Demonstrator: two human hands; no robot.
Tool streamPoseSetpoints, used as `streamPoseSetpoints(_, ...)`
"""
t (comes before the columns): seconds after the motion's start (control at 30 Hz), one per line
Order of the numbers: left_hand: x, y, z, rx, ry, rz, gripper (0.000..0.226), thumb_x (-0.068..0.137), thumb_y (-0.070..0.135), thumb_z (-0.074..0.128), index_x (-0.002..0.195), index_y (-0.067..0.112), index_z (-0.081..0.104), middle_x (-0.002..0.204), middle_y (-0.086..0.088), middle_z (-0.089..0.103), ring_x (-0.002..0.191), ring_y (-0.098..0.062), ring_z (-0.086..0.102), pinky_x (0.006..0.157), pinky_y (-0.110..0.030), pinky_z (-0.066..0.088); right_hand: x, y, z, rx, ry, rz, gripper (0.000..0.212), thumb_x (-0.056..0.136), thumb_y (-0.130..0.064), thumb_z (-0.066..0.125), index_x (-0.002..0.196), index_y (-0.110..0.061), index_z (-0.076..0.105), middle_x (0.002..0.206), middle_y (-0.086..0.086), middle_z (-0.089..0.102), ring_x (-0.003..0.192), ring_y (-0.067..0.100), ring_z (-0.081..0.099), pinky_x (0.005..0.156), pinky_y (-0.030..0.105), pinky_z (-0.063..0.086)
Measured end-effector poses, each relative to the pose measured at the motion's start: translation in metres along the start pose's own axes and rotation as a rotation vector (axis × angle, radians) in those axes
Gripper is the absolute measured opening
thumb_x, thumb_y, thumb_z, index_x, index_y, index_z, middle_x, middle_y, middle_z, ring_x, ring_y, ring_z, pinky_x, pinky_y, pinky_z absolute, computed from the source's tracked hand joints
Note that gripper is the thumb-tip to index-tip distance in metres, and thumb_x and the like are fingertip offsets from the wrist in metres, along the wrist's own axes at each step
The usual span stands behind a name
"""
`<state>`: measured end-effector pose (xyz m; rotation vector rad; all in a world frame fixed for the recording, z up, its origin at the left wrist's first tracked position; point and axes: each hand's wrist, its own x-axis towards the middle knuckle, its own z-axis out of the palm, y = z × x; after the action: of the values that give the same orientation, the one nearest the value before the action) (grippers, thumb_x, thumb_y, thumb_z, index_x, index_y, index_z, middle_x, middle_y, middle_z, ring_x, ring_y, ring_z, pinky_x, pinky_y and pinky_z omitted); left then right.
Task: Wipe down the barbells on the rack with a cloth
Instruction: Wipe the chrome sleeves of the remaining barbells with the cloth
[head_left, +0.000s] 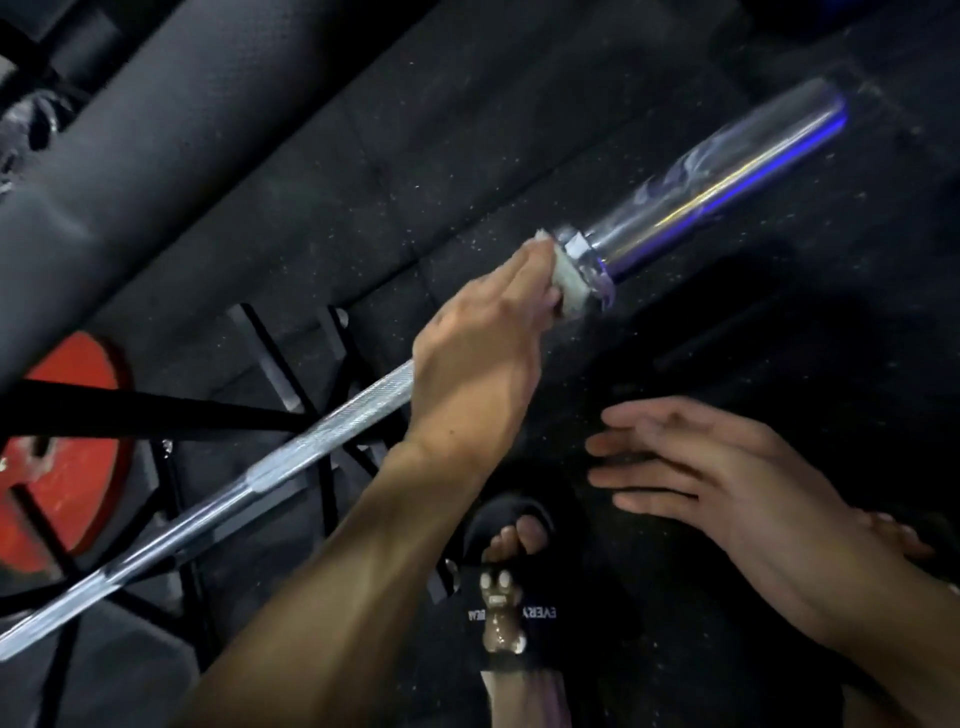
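Where the knurled shaft meets the collar, the left hand is wrapped around the long chrome steel barbell, fingers curled over a small pale grey cloth that is pressed between palm and bar. Only the cloth's edge shows past the fingers, touching the hexagonal collar. The thumb side of the grip is hidden beneath the hand.

The barbell runs diagonally from lower left to upper right. Its thinner shaft passes over a black metal rack frame; the exact resting point cannot be made out. Its thick polished sleeve reaches toward the upper right, carrying blue-violet reflections.

Far left, behind the rack struts, a round red weight plate stands partly hidden. A broad black padded beam crosses the upper left.

Right of the bar, the right hand hovers palm up, fingers straight and slightly spread, holding nothing and clear of the bar.

Below, between the forearms, a foot in a black slide sandal with a brown bear charm stands on the black speckled rubber floor. Lighting is dim; the lower right is in deep shadow.
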<state>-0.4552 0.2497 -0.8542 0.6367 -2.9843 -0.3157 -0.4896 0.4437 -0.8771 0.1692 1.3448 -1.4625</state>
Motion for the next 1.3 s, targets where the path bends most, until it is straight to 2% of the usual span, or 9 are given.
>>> streamPoseSetpoints(0.13,-0.054,-0.054,-0.017,-0.064,0.070,-0.001,0.040,0.103,0.012,0.058,0.143,0.016,0.059,0.145,0.009,0.055,0.127,-0.006,0.058,0.106,-0.016,0.045,-0.005,0.000,-0.003,-0.041,0.007,-0.006,0.034,0.085,-0.029,0.058,0.112,-0.015,0.073,0.103,0.008,0.079,0.096,0.026,0.077,0.088,0.044,0.053)
streamPoseSetpoints(0.23,-0.068,-0.068,-0.016,-0.114,0.084,-0.057,0.037,0.107,0.021,0.055,0.143,0.022,0.059,0.147,0.010,0.055,0.135,-0.003,0.051,0.115,-0.024,0.040,-0.002,0.003,-0.003,-0.040,0.037,-0.006,0.040,0.078,-0.031,0.059,0.112,-0.014,0.073,0.102,0.009,0.079,0.096,0.026,0.077,0.088,0.043,0.053)
streamPoseSetpoints(0.33,-0.033,-0.036,0.004,-0.079,0.145,0.074,0.036,0.099,0.018,0.062,0.135,0.015,0.066,0.138,0.000,0.064,0.121,-0.008,0.061,0.105,-0.017,0.045,0.006,-0.001,0.005,-0.033,0.034,-0.030,0.036,0.081,-0.028,0.059,0.110,-0.012,0.074,0.101,0.010,0.079,0.094,0.026,0.077,0.088,0.042,0.054)
streamPoseSetpoints(0.43,-0.003,-0.006,0.014,-0.063,0.148,0.093,0.036,0.094,0.022,0.071,0.129,0.015,0.070,0.129,0.003,0.071,0.106,-0.021,0.071,0.088,-0.035,0.057,0.011,-0.004,0.008,-0.026,0.048,-0.061,0.036,0.079,-0.027,0.060,0.108,-0.011,0.075,0.101,0.013,0.078,0.092,0.028,0.077,0.088,0.043,0.055)
streamPoseSetpoints(0.7,-0.039,-0.048,0.003,-0.151,0.131,-0.075,0.033,0.099,0.035,0.064,0.130,0.025,0.069,0.128,0.012,0.070,0.111,-0.008,0.066,0.095,-0.020,0.046,0.005,0.001,-0.009,-0.034,0.121,-0.053,0.029,0.085,-0.021,0.059,0.107,-0.009,0.075,0.096,0.015,0.078,0.091,0.031,0.076,0.086,0.045,0.055)
streamPoseSetpoints(0.87,0.011,-0.017,-0.003,-0.398,0.156,-0.246,0.021,0.102,0.032,0.058,0.110,0.024,0.074,0.079,0.013,0.070,0.074,0.001,0.060,0.069,-0.018,0.045,0.006,-0.004,-0.009,-0.043,0.105,-0.077,0.026,0.088,-0.016,0.059,0.109,-0.009,0.074,0.097,0.014,0.078,0.092,0.028,0.076,0.089,0.044,0.056)
streamPoseSetpoints(1.0,0.055,0.004,-0.011,-0.509,0.022,-0.165,0.029,0.104,0.038,0.053,0.095,0.018,0.072,0.070,0.005,0.065,0.066,-0.007,0.058,0.064,-0.026,0.045,0.016,-0.016,-0.006,0.031,0.133,-0.144,0.030,0.095,-0.015,0.056,0.123,-0.014,0.067,0.110,0.006,0.078,0.101,0.023,0.076,0.089,0.039,0.056)
streamPoseSetpoints(1.2,0.048,0.004,-0.006,-0.546,-0.038,-0.091,0.025,0.106,0.039,0.053,0.107,0.027,0.075,0.086,0.003,0.073,0.082,-0.017,0.066,0.076,-0.038,0.052,0.070,-0.052,-0.013,0.241,0.137,-0.248,0.016,0.094,-0.034,0.059,0.110,-0.029,0.057,0.124,-0.004,0.071,0.122,0.015,0.066,0.102,0.044,0.051)
streamPoseSetpoints(1.3,0.041,0.011,-0.004,-0.503,0.025,-0.088,0.025,0.106,0.037,0.053,0.118,0.032,0.074,0.099,0.016,0.075,0.093,-0.003,0.068,0.084,-0.027,0.052,0.081,-0.059,-0.014,0.319,0.008,-0.271,0.011,0.088,-0.035,0.061,0.097,-0.029,0.061,0.121,-0.004,0.073,0.121,0.010,0.066,0.108,0.043,0.043)
